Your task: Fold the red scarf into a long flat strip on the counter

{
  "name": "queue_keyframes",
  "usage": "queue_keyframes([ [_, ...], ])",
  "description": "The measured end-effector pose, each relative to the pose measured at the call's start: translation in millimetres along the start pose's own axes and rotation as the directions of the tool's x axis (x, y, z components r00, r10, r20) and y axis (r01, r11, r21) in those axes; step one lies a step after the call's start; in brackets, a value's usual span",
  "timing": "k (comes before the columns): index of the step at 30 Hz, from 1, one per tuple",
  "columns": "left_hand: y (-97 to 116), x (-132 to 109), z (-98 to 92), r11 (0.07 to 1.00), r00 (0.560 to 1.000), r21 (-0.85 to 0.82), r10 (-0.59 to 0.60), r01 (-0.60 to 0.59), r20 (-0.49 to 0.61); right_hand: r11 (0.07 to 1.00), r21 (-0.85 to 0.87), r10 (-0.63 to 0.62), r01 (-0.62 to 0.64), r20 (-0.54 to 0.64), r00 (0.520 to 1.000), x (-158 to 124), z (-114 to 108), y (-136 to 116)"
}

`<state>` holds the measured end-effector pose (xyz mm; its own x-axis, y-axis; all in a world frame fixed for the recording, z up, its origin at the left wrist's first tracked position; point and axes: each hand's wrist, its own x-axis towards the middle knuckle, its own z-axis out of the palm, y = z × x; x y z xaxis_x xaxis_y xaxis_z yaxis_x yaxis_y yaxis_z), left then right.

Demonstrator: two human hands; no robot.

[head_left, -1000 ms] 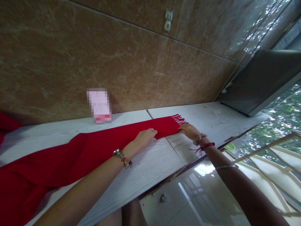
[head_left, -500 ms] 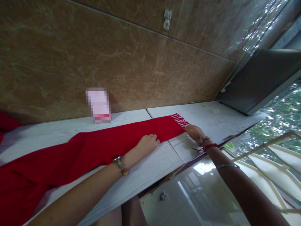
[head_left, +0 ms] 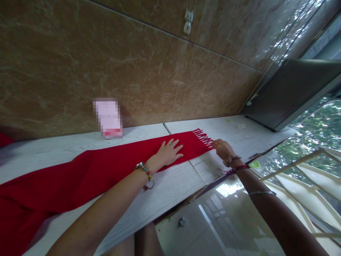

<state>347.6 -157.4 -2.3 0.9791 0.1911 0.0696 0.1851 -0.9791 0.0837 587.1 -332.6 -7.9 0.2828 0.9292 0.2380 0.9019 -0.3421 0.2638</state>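
Observation:
A long red scarf lies stretched along the white wood-grain tabletop, its fringed end at the right and its rumpled part at the lower left. My left hand rests flat on the scarf with fingers spread, a ring on one of them. At the front corner of the fringe, my right hand has its fingers closed, pinching the tassels. Its fingertips are partly hidden by the hand itself.
A blurred pink-white box-like item leans near the brown marbled wall. A white cat-shaped hook is on that wall. At the right are a dark panel-like object and a cream metal railing. Shiny floor lies below the table edge.
My left hand has opened from curled fingers at the scarf's front edge to spread fingers, farther in on the cloth. My right hand has shifted slightly right at the fringe.

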Motion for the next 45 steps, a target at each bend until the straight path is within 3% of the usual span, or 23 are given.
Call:
queue_keyframes([
  [2, -3, 2, 9.0, 0.998, 0.998, -0.004, -0.061, 0.061, 0.022, 0.997, 0.079, -0.013, 0.016, -0.049, 0.999, 11, -2, -12],
  [5, -5, 0, 18.9, 0.992, 0.992, -0.018, -0.123, 0.123, 0.027, 0.969, 0.233, -0.055, 0.078, -0.102, 0.993, 32, 0, -53],
  [8, -5, -3, 22.7, 0.977, 0.977, -0.021, -0.214, 0.214, -0.001, 0.95, 0.31, -0.056, 0.046, 0.025, 0.998, 45, 10, -91],
  [10, -5, -4, 23.2, 0.963, 0.964, -0.025, -0.267, 0.267, -0.01, 0.95, 0.313, -0.029, -0.014, 0.13, 0.991, 45, 18, -99],
  [12, -4, -4, 23.0, 0.954, 0.954, -0.031, -0.3, 0.299, -0.012, 0.952, 0.297, 0.015, -0.071, 0.187, 0.982, 39, 25, -90],
  [16, -3, -5, 22.1, 0.935, 0.936, -0.049, -0.351, 0.35, -0.008, 0.946, 0.256, 0.152, -0.2, 0.196, 0.969, 27, 33, -47],
  [20, -3, -6, 19.8, 0.928, 0.93, -0.085, -0.366, 0.362, -0.037, 0.953, 0.266, 0.119, -0.148, 0.124, 0.985, 35, 31, -31],
  [22, -3, -6, 18.7, 0.903, 0.898, -0.104, -0.428, 0.418, -0.103, 0.955, 0.272, 0.091, -0.115, 0.101, 0.991, 48, 25, -45],
  [26, -4, -8, 18.7, 0.789, 0.773, -0.115, -0.614, 0.603, -0.163, 0.945, 0.327, -0.056, 0.008, 0.137, 0.989, 78, 9, -107],
  [28, -5, -9, 19.7, 0.767, 0.753, -0.108, -0.641, 0.632, -0.148, 0.928, 0.364, -0.155, 0.083, 0.174, 0.972, 87, 3, -134],
  [30, -6, -10, 20.5, 0.769, 0.756, -0.104, -0.639, 0.63, -0.143, 0.919, 0.378, -0.205, 0.117, 0.204, 0.957, 92, 3, -144],
  [33, -6, -10, 20.5, 0.772, 0.762, -0.106, -0.636, 0.627, -0.123, 0.934, 0.354, -0.14, 0.052, 0.226, 0.964, 94, 12, -127],
  [39, -7, -8, 19.7, 0.753, 0.75, -0.117, -0.657, 0.648, -0.074, 0.952, 0.255, 0.124, -0.169, 0.182, 0.975, 97, 45, -56],
  [45, -7, -8, 20.0, 0.739, 0.739, -0.122, -0.671, 0.662, -0.059, 0.926, 0.253, 0.259, -0.281, 0.119, 0.959, 100, 50, -47],
])
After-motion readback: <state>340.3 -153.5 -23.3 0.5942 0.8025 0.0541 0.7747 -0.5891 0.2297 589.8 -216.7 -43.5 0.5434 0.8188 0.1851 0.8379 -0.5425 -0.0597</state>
